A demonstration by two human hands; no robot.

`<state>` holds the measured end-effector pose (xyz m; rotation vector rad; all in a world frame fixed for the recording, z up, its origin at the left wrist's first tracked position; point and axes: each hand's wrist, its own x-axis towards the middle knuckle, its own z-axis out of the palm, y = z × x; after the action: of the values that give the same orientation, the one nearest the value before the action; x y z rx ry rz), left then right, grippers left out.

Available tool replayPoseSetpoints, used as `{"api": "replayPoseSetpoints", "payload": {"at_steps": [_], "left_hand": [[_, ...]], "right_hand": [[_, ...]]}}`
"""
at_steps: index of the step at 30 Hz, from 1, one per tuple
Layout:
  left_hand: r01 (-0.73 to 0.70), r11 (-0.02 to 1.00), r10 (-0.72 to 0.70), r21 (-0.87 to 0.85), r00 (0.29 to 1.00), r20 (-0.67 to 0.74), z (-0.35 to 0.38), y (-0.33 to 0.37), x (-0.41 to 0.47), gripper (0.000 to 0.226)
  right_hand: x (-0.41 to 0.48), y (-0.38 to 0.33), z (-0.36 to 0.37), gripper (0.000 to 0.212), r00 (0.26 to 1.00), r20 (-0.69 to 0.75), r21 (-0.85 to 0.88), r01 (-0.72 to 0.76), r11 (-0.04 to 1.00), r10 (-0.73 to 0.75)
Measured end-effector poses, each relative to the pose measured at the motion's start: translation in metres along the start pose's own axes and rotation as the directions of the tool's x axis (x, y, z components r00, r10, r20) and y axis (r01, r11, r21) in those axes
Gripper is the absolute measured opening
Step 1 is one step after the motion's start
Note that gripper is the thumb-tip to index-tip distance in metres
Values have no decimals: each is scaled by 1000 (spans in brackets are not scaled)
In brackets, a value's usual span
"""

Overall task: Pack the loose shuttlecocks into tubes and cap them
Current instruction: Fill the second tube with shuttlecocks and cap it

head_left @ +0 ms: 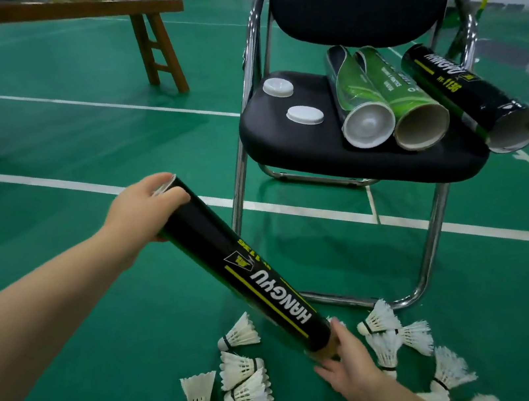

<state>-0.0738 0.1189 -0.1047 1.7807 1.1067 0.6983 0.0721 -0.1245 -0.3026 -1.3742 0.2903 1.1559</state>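
Note:
A long black tube (pixel 242 266) with yellow lettering slants over the green floor. My left hand (pixel 143 209) grips its far upper end. At the tube's near open end my right hand (pixel 347 360) has its fingers on the rim; what it pinches there is hidden. Several white feather shuttlecocks (pixel 245 369) lie loose on the floor beneath, with more of these shuttlecocks (pixel 413 336) to the right. Two white caps (pixel 278 88) (pixel 305 115) rest on the chair seat beside three tubes: a capped green tube (pixel 357 106), an open green tube (pixel 403 98) and an open black tube (pixel 467 92).
A black padded chair (pixel 299 146) with chrome legs stands at right. Far left is a wooden bench (pixel 158 43). White court lines cross the green floor (pixel 76 160). A yellow net post stands behind the chair.

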Motion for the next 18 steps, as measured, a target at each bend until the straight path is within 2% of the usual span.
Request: {"api": "replayPoseSetpoints", "payload": {"at_steps": [3,6,8,10,13,15,18], "left_hand": [[0,998,-1,-63,1000,-18,-5,6,2,41],[-61,996,59,-70,998,-21,-6,26,-4,49],[-103,993,104,-50,995,8,-4,46,-12,60],[-157,987,158,-24,987,44,-2,68,-21,61],[-263,965,261,13,962,83,2,104,-33,63],[-328,945,327,10,943,59,7,127,-38,59],[-362,929,363,-70,932,-3,22,156,-42,62]], "right_hand": [[0,-10,-1,39,997,-42,64,64,996,-61],[-9,-16,-4,29,994,-59,66,99,993,-95],[-20,-17,-9,26,994,-49,79,104,991,-101],[-36,-19,-15,27,995,-10,105,95,990,-95],[-67,-22,-23,33,996,66,170,53,984,-65],[-83,-20,-30,43,991,123,189,29,982,-53],[-100,-19,-39,73,960,261,32,98,995,-103]]}}
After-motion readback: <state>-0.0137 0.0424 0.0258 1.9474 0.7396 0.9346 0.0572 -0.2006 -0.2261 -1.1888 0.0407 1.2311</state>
